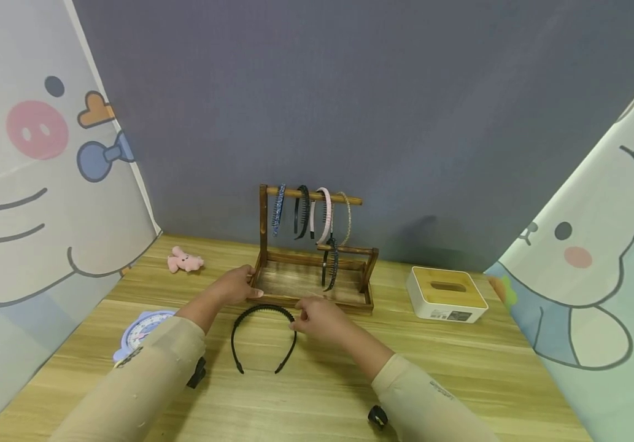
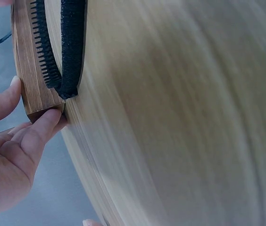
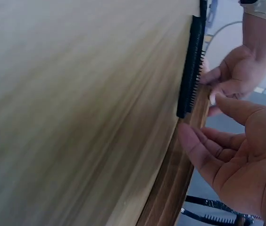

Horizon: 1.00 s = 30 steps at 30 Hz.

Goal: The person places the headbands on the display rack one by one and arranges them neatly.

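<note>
My left hand grips the left front corner of a brown wooden headband rack, thumb above and fingers at its end. Just in front of the rack, a black toothed headband lies on the table, its two ends toward me. My right hand is at the headband's right side, close to the rack's front edge. In the right wrist view its thumb and index finger stand apart, the thumb tip right at the band. Several headbands hang on the rack, including a pink headband and a blue glittery headband.
A white tissue box with a wooden lid stands on the right. A small pink plush toy lies at the back left, and a lilac dial clock is partly hidden by my left sleeve. A grey cloth wall rises behind the table.
</note>
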Motion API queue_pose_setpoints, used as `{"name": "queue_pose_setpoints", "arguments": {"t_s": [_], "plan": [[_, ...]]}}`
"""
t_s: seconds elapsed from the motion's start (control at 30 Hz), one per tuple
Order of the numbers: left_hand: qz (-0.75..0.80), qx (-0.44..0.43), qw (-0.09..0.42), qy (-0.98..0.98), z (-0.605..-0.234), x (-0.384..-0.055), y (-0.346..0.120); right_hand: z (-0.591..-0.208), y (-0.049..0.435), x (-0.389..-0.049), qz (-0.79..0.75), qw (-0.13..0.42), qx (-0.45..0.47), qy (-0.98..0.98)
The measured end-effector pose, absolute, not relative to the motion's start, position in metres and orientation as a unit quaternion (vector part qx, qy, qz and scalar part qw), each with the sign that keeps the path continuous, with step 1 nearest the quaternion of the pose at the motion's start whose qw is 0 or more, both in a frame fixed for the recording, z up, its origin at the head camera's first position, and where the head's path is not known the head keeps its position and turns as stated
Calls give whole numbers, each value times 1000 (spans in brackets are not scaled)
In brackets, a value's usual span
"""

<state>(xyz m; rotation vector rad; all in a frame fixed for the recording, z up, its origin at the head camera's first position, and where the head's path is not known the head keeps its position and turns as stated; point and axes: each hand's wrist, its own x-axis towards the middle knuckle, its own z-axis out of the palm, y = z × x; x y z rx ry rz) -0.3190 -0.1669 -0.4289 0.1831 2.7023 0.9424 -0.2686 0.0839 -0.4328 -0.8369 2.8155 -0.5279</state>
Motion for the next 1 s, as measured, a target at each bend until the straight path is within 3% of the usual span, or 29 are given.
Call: {"name": "queue_pose_setpoints", "arguments": {"t_s": [0.27,0.53,0.8,1.0], "plan": [[321,65,130,936,-426,-317,-166,-440,69,-272,-83,72,-266,958],[319,68,133,936,-425,-316,-166,-446,68,-276,-97,77,-260,958],[318,72,123,937,-425,-314,-165,-437,86,-275,-173,133,-237,947],[316,72,122,938,-424,-313,-165,-426,105,-274,-255,213,-241,912]]}}
